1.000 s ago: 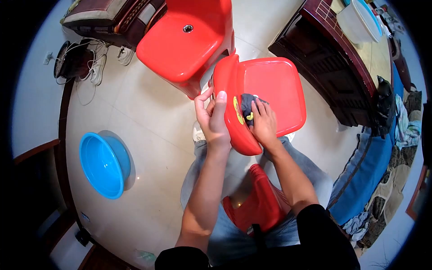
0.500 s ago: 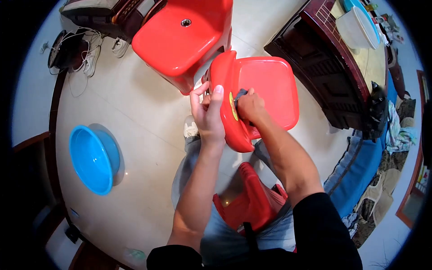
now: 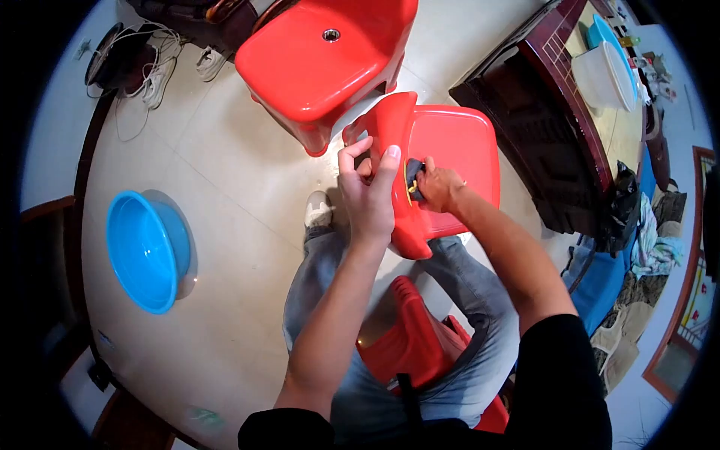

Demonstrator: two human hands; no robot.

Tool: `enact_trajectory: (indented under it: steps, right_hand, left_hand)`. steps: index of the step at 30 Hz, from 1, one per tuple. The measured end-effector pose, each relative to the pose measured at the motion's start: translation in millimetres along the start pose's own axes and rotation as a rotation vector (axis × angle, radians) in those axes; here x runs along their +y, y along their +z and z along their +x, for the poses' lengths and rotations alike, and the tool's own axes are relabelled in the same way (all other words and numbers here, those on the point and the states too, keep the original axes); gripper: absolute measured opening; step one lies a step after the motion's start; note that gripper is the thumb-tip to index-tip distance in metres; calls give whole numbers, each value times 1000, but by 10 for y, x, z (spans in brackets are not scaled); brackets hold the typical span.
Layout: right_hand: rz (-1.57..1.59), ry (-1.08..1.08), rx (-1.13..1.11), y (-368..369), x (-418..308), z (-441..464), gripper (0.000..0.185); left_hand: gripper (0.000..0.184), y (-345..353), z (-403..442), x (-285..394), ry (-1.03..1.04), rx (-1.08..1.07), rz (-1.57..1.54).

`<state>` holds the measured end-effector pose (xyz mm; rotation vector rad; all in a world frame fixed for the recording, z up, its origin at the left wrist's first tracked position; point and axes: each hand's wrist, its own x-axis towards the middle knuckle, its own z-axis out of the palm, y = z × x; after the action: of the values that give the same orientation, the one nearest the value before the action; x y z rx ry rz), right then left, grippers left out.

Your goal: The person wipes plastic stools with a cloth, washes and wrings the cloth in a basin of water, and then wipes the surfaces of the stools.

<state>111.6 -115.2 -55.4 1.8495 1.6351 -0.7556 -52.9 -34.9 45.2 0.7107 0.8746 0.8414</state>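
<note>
A small red plastic chair (image 3: pixel 459 146) is held in front of me, its backrest toward my left and its seat to the right. My left hand (image 3: pixel 367 199) grips the backrest, thumb over its edge and fingers curled behind. In my right hand (image 3: pixel 442 187) is a dark grey cloth (image 3: pixel 415 178), pressed to the inner face of the backrest. Part of a yellow label shows beside the cloth; the rest is covered.
Another red plastic chair (image 3: pixel 319 64) stands just beyond. On the floor at left is a blue basin (image 3: pixel 146 251). A dark wooden cabinet (image 3: pixel 536 142) with a white basin (image 3: pixel 600 77) on top stands at right. Between my legs is more red plastic seating (image 3: pixel 412 337).
The view has shifted slightly. My right hand and the cloth have moved a little along the backrest, covering more of the yellow label. My left hand keeps its grip.
</note>
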Motion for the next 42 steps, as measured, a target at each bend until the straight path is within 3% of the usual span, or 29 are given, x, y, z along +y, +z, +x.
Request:
enact_trajectory:
  steps: [1, 5, 8, 11, 14, 17, 18, 21, 26, 30, 36, 39, 40, 42]
  right_hand:
    - [17, 36, 6, 3, -35, -7, 58]
    - [-28, 62, 59, -60, -176, 65, 35]
    - [169, 149, 24, 93, -208, 267, 32]
    - [610, 452, 144, -4, -251, 239, 37]
    - [1383, 795, 423, 439, -153, 656, 42]
    - [1885, 877, 437, 898, -50, 1006, 44]
    - [1526, 908, 460, 478, -207, 659, 40]
    - [882, 680, 334, 114, -372, 246, 37]
    - [36, 63, 16, -20, 68, 143, 21]
    - [-369, -156, 68, -95, 86, 315, 19]
    - [180, 261, -5, -128, -122, 135, 25]
    - [614, 507, 108, 113, -115, 429, 30]
    - [836, 628, 158, 191, -89, 572, 35]
    - [1572, 779, 86, 368, -31, 803, 38]
  left_hand:
    - [36, -2, -4, -1, 5, -3, 8]
    - [36, -15, -9, -11, 3, -16, -23]
    - [36, -5, 12, -11, 6, -10, -51]
    - [36, 7, -15, 13, -13, -8, -50]
    - [37, 6, -2, 11, -14, 2, -47]
    - [39, -6, -8, -3, -13, -3, -24]
    - [39, -4, -1, -2, -10, 3, -16]
    - [39, 2, -3, 15, -11, 9, -6]
    - [38, -1, -2, -13, 17, 9, -1]
    - [37, -14, 22, -33, 17, -6, -13]
    - [38, -2, 7, -25, 16, -15, -54]
    - [38, 11, 0, 6, -6, -9, -81]
    - [38, 16, -3, 9, -15, -6, -88]
    - [38, 13, 7, -5, -10, -8, -80]
